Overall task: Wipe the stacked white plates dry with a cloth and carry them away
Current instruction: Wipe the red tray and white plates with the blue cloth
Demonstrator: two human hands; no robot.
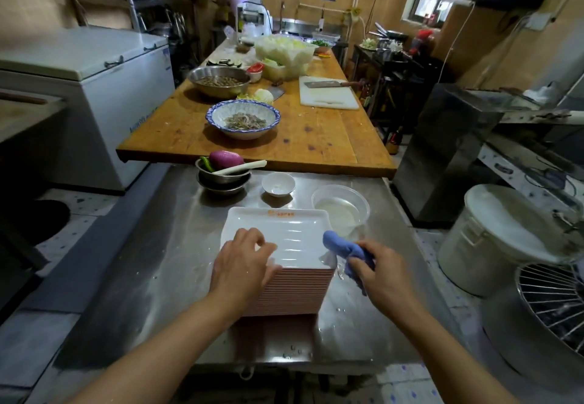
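A tall stack of square white plates (294, 230) stands on the steel counter (151, 264) right in front of me. The top plate has an orange logo on its far rim. My left hand (243, 264) rests on the stack's near left corner, fingers loosely curled over the top plate's edge. My right hand (376, 274) grips a bunched blue cloth (343, 249) at the stack's near right corner, and the cloth's end touches the top plate's rim.
Behind the stack sit a small white bowl (278, 184), a clear plastic bowl (340, 206) and steel bowls of vegetables (222, 174). A wooden table (316, 141) with food bowls extends beyond. A white lidded bucket (499, 239) stands to the right, a freezer (82, 94) to the left.
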